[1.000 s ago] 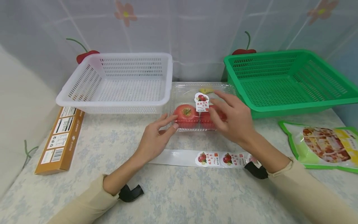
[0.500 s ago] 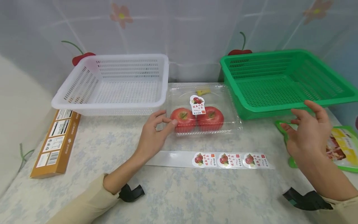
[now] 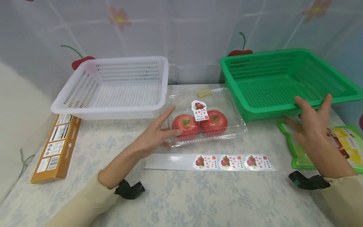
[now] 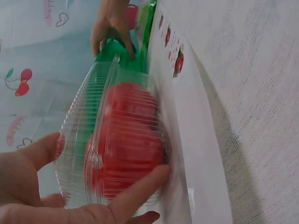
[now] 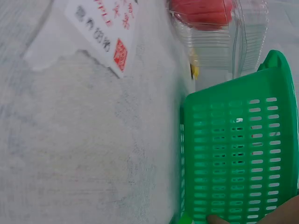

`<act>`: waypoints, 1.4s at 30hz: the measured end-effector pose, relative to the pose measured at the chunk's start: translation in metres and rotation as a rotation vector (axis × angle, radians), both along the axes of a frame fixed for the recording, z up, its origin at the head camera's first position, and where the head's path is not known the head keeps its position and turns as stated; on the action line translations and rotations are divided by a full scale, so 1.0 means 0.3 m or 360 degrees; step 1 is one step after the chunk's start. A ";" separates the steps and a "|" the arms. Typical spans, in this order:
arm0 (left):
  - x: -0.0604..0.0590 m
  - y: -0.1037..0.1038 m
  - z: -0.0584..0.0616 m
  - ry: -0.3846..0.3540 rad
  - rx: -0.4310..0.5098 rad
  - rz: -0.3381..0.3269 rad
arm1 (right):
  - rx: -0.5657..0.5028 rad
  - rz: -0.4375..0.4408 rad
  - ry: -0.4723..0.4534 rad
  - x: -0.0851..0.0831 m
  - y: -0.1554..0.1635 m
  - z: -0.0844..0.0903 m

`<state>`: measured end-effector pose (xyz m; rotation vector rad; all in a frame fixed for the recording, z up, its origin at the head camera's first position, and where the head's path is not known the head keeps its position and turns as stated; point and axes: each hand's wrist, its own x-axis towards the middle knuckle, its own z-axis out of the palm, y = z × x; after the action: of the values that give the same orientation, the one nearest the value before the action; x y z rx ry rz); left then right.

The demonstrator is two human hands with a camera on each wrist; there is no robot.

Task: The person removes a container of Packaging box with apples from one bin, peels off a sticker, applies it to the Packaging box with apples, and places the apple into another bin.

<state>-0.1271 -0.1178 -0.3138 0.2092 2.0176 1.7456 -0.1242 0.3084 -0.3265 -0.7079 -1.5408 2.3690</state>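
Observation:
My left hand (image 3: 151,137) grips the front left corner of a clear plastic clamshell box (image 3: 233,124), thumb and fingers spread across its side in the left wrist view. Inside the box sit two red apples (image 3: 214,121), and a fruit sticker (image 3: 200,114) is on the lid. Over on the right, my right hand (image 3: 316,126) holds the front rim of a green basket (image 3: 263,110). Its fingers reach over the rim, with the thumb below. In the right wrist view, a fingertip (image 5: 216,219) shows against the basket's slotted wall.
A white basket (image 3: 124,111) stands at the back left. Beneath it lies an orange-brown box (image 3: 63,151). A strip with three fruit stickers (image 3: 173,161) lies in front of the clamshell box. A green-edged food bag (image 3: 302,159) lies at the right, partly behind my right arm.
My right hand has left the clamshell box, swung right and taken hold of the green basket's rim. My left hand has closed on the box's corner, and the box has turned slightly towards me.

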 end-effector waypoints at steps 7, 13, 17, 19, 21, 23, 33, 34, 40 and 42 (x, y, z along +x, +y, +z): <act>-0.010 0.003 0.002 -0.0199 0.0123 -0.0043 | 0.0043 0.0025 0.0005 -0.010 -0.023 0.016; 0.011 0.031 0.002 -0.0223 0.0163 0.0181 | 0.0034 -0.0001 -0.0018 -0.012 -0.023 0.017; 0.045 0.039 0.010 -0.0267 0.0201 0.0275 | 0.0029 -0.0002 -0.0016 -0.012 -0.021 0.010; 0.070 0.040 0.015 -0.0285 0.0210 0.0289 | 0.0029 0.0001 -0.0012 -0.010 -0.022 0.008; 0.099 0.039 0.024 -0.0305 0.0214 0.0296 | 0.0031 -0.0001 -0.0009 -0.009 -0.022 0.008; 0.127 0.035 0.030 -0.0302 0.0211 0.0301 | 0.0036 -0.0001 -0.0009 -0.006 -0.025 0.011; 0.217 0.020 0.081 -0.0209 0.0234 0.0293 | 0.0032 -0.0014 0.0034 -0.003 -0.023 0.009; 0.221 0.021 0.086 -0.0199 0.0219 0.0290 | 0.0028 -0.0016 0.0036 -0.002 -0.022 0.009; 0.241 0.013 0.108 -0.0173 0.0189 0.0259 | 0.0008 -0.0019 0.0042 -0.003 -0.019 0.005; 0.248 0.005 0.115 -0.0174 0.0192 0.0243 | 0.0003 -0.0023 0.0036 0.000 -0.016 0.004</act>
<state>-0.0528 -0.1163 -0.2793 -0.0025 1.8959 1.9301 -0.1243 0.3036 -0.3253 -0.6867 -1.5234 2.3569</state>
